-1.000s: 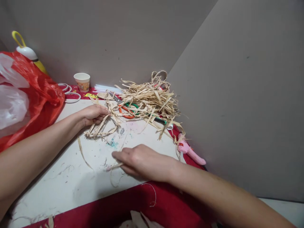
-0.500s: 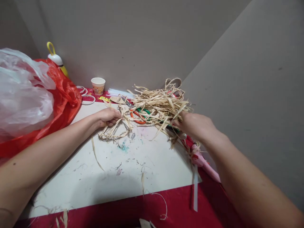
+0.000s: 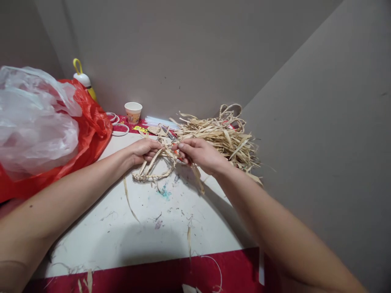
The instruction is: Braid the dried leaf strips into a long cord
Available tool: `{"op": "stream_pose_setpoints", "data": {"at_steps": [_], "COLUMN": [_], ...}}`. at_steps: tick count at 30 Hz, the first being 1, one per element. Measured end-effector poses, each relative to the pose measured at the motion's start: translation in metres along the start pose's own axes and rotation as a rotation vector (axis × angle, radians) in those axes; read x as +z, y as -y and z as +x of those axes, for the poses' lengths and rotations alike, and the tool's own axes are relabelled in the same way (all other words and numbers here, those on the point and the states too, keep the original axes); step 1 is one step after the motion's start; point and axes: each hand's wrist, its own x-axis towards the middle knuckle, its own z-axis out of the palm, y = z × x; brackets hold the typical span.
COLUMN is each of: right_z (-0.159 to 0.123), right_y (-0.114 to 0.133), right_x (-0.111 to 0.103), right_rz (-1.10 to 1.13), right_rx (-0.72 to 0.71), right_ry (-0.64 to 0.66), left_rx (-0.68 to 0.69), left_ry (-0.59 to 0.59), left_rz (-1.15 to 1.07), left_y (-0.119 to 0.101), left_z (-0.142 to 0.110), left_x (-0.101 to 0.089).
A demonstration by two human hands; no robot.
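My left hand (image 3: 144, 150) is closed in a pinch on a braided straw cord (image 3: 154, 178), whose curved length loops down onto the white board (image 3: 122, 240). Just to its right, my right hand (image 3: 203, 154) is closed too, fingertips together around a dry straw strip (image 3: 198, 179) that dangles below the palm. The two sets of fingertips are close together. Behind them, scissors (image 3: 169, 134) lie partly hidden by my right hand and the straw. A heap of loose straw (image 3: 222, 136) spreads behind my right wrist.
At the left, a white plastic bag (image 3: 39, 126) rests on a red bag (image 3: 97, 122), with a yellow-and-white bottle (image 3: 84, 79) behind. A paper cup (image 3: 133, 113), white rings (image 3: 120, 130) and pale sticks (image 3: 160, 122) line the back. Red cloth (image 3: 146, 272) shows along the front edge.
My right hand has come left from the straw heap to beside my left hand, bringing a straw strip. My left hand keeps its hold on the braid. The view has shifted slightly.
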Motion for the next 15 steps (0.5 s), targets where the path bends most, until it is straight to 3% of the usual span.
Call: {"op": "stream_pose_setpoints", "data": {"at_steps": [8, 15], "right_z": [0.02, 0.028], "right_y": [-0.014, -0.001], "right_x": [0.002, 0.006], "right_rz": [0.13, 0.213], "right_rx": [-0.022, 0.023], "right_ry": [-0.121, -0.162], "left_rx": [-0.005, -0.006], "left_ry": [0.028, 0.034], "left_rz": [-0.006, 0.016], "left_y": [0.005, 0.005], "left_z": [0.001, 0.003], "left_x": [0.0, -0.001]}}
